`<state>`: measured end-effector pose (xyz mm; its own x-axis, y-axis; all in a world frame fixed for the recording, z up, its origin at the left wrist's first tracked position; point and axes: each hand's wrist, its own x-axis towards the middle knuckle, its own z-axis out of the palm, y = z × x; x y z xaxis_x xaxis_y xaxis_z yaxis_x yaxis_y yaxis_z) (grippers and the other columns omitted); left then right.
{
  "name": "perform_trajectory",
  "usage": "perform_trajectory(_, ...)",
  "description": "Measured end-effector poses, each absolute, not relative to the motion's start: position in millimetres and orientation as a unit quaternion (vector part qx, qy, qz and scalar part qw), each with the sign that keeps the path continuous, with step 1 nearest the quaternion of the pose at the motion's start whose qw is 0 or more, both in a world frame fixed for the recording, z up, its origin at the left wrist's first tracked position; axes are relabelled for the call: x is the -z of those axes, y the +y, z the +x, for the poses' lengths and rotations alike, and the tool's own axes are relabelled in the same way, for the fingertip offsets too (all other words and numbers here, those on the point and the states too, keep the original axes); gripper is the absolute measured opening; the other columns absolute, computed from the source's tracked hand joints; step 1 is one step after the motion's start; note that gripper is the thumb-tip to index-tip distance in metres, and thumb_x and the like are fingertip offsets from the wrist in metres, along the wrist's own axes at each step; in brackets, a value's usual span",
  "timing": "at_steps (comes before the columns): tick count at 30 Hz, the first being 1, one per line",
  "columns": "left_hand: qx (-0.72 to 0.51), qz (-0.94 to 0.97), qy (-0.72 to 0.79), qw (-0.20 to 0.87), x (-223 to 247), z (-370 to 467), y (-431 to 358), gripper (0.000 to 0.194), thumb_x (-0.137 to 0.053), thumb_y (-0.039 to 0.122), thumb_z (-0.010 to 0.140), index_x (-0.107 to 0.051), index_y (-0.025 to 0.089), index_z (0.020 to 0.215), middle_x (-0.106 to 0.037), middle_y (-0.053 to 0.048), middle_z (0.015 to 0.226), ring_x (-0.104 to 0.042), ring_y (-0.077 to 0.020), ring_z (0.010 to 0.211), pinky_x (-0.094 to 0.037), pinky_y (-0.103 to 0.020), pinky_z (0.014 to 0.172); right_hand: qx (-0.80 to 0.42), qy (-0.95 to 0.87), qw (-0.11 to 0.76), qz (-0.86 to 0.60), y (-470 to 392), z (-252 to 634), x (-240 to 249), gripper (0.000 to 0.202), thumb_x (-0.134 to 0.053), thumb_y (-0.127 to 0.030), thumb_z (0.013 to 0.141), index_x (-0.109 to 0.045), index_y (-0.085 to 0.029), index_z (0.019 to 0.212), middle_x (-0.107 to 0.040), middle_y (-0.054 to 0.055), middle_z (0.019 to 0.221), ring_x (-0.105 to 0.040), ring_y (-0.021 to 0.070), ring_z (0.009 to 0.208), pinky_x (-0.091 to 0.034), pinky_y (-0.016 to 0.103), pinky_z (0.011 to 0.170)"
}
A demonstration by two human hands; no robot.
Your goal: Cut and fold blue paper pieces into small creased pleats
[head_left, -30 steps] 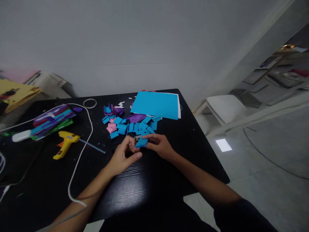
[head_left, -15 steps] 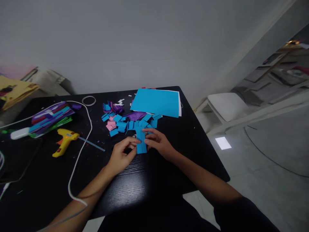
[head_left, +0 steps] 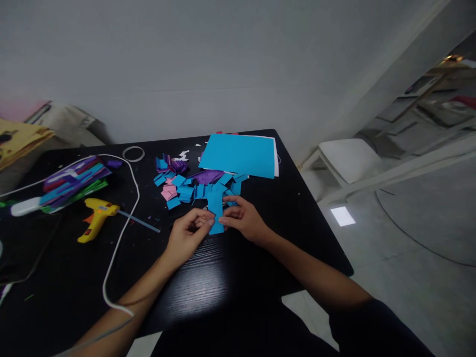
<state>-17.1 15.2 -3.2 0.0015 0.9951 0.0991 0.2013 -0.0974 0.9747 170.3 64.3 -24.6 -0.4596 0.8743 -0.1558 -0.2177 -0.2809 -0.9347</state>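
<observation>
Our left hand [head_left: 187, 235] and right hand [head_left: 246, 220] grasp a blue paper strip [head_left: 215, 203] mid-frame. A glue gun [head_left: 98, 216] lies frame left.

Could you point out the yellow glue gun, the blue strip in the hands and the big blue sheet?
Glue gun [head_left: 97, 216]: head view, where handle meets barrel.
Strip [head_left: 215, 205]: head view, its upper half.
Sheet [head_left: 238, 155]: head view, its middle.

A bright blue, narrow rectangular paper strip [head_left: 215, 202], held between the left hand [head_left: 187, 235] and the right hand [head_left: 246, 221].
I see its length running away from the wearer; the left thumb and fingertips meet its left edge, the right thumb laps its right edge; it sits over the black tabletop [head_left: 267, 265]; whether touching, I can't tell.
</observation>
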Motion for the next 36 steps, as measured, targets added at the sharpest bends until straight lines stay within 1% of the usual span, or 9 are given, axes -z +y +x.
perform_trajectory(7,-0.486,0.540,0.514,0.457,2,-16,16,0.018,-0.077,0.032,0.084,-0.068,0.018,0.090,-0.060,0.003,0.068,-0.057,-0.0109,0.061,-0.049,-0.023,0.060,-0.723,-0.454,0.381,-0.355,64,171,25,0.053,-0.092,-0.032,0.065,-0.062,-0.021,0.108,-0.072,-0.005,0.072,-0.068,0.0131,0.059,-0.058,0.030,0.067)
perform_trajectory(12,-0.521,0.495,0.488,0.495,8,-16,18,0.031,-0.082,0.032,0.080,-0.057,0.020,0.095,-0.060,0.004,0.075,-0.055,-0.0091,0.064,-0.048,-0.021,0.062,-0.718,-0.462,0.378,-0.359,63,171,23,0.041,-0.092,-0.033,0.066,-0.069,-0.019,0.096,-0.073,-0.002,0.077,-0.069,0.0134,0.063,-0.059,0.029,0.067)
perform_trajectory(16,-0.506,0.485,0.484,0.524,12,-16,18,0.038,-0.082,0.035,0.081,-0.053,0.021,0.101,-0.057,0.006,0.071,-0.053,-0.0087,0.061,-0.046,-0.021,0.060,-0.718,-0.470,0.378,-0.346,62,171,24,0.035,-0.092,-0.034,0.066,-0.071,-0.018,0.089,-0.073,0.000,0.081,-0.069,0.0138,0.065,-0.059,0.029,0.066)
perform_trajectory(20,-0.508,0.482,0.477,0.531,15,-16,18,0.040,-0.082,0.035,0.081,-0.052,0.021,0.103,-0.056,0.007,0.069,-0.052,-0.0078,0.058,-0.043,-0.019,0.058,-0.719,-0.468,0.380,-0.346,63,171,26,0.037,-0.094,-0.033,0.065,-0.068,-0.018,0.087,-0.073,-0.001,0.078,-0.069,0.0131,0.063,-0.059,0.028,0.065)
perform_trajectory(25,-0.509,0.480,0.469,0.539,15,-17,19,0.042,-0.083,0.034,0.081,-0.051,0.021,0.105,-0.062,0.006,0.070,-0.057,-0.0096,0.061,-0.045,-0.021,0.060,-0.719,-0.470,0.378,-0.345,63,171,26,0.037,-0.094,-0.033,0.065,-0.069,-0.018,0.087,-0.073,-0.002,0.078,-0.069,0.0125,0.064,-0.059,0.027,0.065)
perform_trajectory(30,-0.496,0.481,0.480,0.540,12,-17,18,0.040,-0.080,0.035,0.083,-0.051,0.020,0.107,-0.067,0.003,0.074,-0.060,-0.0108,0.063,-0.046,-0.022,0.061,-0.722,-0.464,0.383,-0.342,62,171,27,0.034,-0.092,-0.032,0.066,-0.069,-0.018,0.087,-0.073,-0.002,0.079,-0.069,0.0122,0.064,-0.060,0.028,0.066)
perform_trajectory(36,-0.489,0.488,0.492,0.529,12,-19,18,0.037,-0.077,0.033,0.085,-0.050,0.020,0.107,-0.064,0.005,0.069,-0.059,-0.0108,0.061,-0.046,-0.022,0.061,-0.719,-0.469,0.381,-0.343,63,170,30,0.033,-0.090,-0.033,0.069,-0.068,-0.018,0.088,-0.074,-0.001,0.079,-0.069,0.0132,0.064,-0.061,0.030,0.066)
